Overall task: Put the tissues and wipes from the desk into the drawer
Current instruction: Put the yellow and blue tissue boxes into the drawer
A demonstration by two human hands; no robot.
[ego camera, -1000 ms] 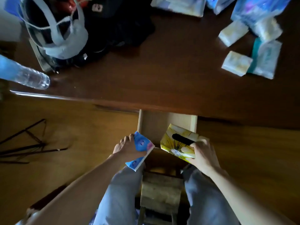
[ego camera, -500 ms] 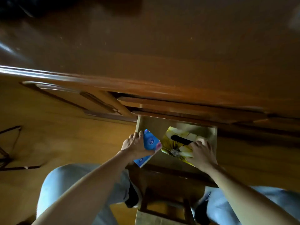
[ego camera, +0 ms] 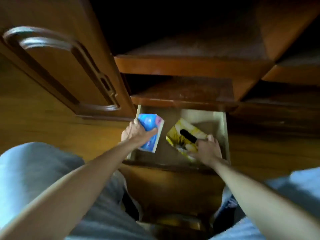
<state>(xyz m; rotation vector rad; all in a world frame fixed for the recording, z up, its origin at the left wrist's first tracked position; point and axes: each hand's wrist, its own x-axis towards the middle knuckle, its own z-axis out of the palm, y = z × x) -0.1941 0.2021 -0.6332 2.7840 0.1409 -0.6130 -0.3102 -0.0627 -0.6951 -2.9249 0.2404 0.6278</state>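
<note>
Left hand (ego camera: 136, 135): curled round a blue rectangular tissue pack with a pink corner and pale edge (ego camera: 152, 131), thumb on its near face and fingers behind; the pack is tilted and held over the left part of the open drawer.
Right hand (ego camera: 207, 150): grips the near end of a yellow cardboard tissue box printed with a flower and cut with a dark oval slot (ego camera: 186, 137); the fingers wrap the box's right edge.
Yellow box: tilted inside the drawer, far corner raised, near corner low towards the drawer floor; whether it touches the floor cannot be told.
Two packs: near each other, apart, a strip of drawer floor between them.
Drawer: a pale wooden pull-out drawer (ego camera: 222, 132), open, with light side walls and a brown floor; its dark front panel lies nearest the person.
Desk: the underside and lower ledges of the reddish-brown wooden desk (ego camera: 187, 64) hang above the drawer, dark in shadow.
Cabinet door: a brown wooden door with a raised arched moulding (ego camera: 57, 66) stands left of the drawer.
Person: both bare forearms reach forward; light grey trouser legs (ego camera: 31, 179) show at either side.
Picture: somewhat blurred.
</note>
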